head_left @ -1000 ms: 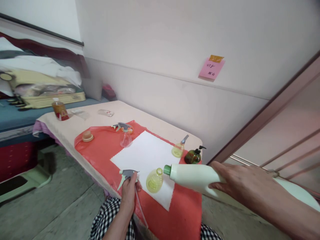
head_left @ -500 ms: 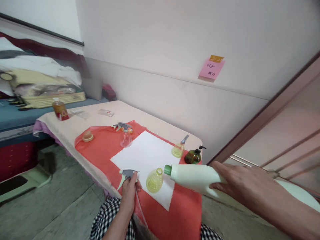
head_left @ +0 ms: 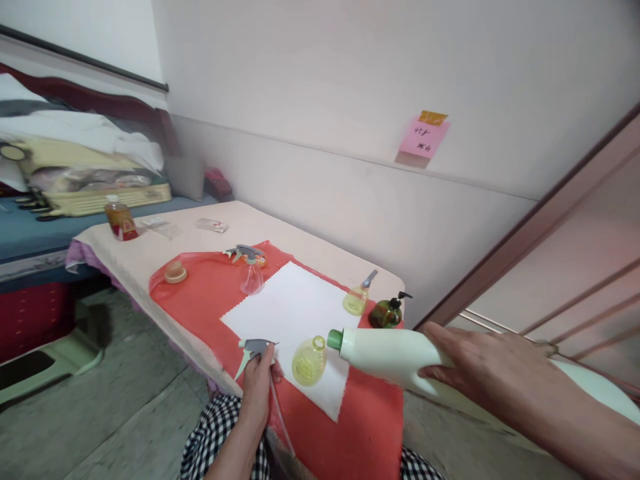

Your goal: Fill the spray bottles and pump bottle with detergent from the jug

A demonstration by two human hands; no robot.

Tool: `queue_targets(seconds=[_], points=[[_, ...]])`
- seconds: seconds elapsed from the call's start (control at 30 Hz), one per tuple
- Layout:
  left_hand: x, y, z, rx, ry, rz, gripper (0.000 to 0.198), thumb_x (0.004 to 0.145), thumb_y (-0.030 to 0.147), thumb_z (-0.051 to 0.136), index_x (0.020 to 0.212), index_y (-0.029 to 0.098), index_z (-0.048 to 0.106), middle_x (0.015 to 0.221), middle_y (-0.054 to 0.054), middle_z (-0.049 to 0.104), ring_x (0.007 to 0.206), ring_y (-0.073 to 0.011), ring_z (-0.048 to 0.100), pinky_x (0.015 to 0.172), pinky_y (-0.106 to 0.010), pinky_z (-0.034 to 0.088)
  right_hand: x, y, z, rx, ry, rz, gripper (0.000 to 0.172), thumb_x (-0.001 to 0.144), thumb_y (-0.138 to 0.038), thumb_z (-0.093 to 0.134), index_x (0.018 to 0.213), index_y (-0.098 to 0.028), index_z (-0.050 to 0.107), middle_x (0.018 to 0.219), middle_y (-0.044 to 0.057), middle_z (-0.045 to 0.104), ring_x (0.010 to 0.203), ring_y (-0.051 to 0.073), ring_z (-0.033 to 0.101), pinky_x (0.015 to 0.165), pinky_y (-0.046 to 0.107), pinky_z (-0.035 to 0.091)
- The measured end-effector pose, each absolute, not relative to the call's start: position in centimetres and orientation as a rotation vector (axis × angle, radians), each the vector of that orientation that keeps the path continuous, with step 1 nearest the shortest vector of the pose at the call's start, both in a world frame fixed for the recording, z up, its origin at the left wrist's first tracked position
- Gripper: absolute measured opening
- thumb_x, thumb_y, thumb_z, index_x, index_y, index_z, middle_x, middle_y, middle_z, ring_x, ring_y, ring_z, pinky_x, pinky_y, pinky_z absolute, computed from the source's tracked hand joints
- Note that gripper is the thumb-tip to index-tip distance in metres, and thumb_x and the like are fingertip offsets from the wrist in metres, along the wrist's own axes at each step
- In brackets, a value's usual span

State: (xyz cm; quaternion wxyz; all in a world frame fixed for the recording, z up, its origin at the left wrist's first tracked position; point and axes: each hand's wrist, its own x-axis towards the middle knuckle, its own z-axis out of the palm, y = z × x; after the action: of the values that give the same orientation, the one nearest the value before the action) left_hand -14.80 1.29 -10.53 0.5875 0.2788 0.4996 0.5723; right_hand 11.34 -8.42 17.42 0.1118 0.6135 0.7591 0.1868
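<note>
My right hand (head_left: 495,383) is wrapped round a large white bottle (head_left: 390,353) held on its side, its green neck (head_left: 334,339) right above the open mouth of a small yellow bottle (head_left: 309,361). That yellow bottle stands on a white cloth (head_left: 287,313) laid over a red sheet (head_left: 205,300). At the table's near edge my left hand (head_left: 259,387) is closed on a grey spray trigger head (head_left: 253,350) whose thin tube hangs down beside my wrist.
On the red sheet also stand a clear spray bottle (head_left: 250,270), a small yellow spray bottle (head_left: 356,298), a dark green pump bottle (head_left: 387,312) and an orange lid (head_left: 175,271). An amber bottle (head_left: 119,220) is at the table's far left. A bed lies left, a wall behind.
The white bottle has tilted very slightly, its green neck staying over the yellow bottle's mouth. My left hand has not moved.
</note>
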Motion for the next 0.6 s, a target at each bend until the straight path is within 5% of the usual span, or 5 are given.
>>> queue_targets(seconds=[0.6], points=[[-14.66, 1.32, -11.26, 0.657, 1.161, 1.347, 0.050, 0.073, 0.064, 0.066, 0.054, 0.019, 0.058, 0.047, 0.001, 0.057, 0.045, -0.0128, 0.052, 0.047, -0.025, 0.042, 11.64, -7.61, 17.05, 1.824, 2.119, 0.506, 0.016, 0.082, -0.038, 0.067, 0.083, -0.029, 0.054, 0.071, -0.006, 0.073, 0.060, 0.030, 0.071, 0.048, 0.029, 0.009]])
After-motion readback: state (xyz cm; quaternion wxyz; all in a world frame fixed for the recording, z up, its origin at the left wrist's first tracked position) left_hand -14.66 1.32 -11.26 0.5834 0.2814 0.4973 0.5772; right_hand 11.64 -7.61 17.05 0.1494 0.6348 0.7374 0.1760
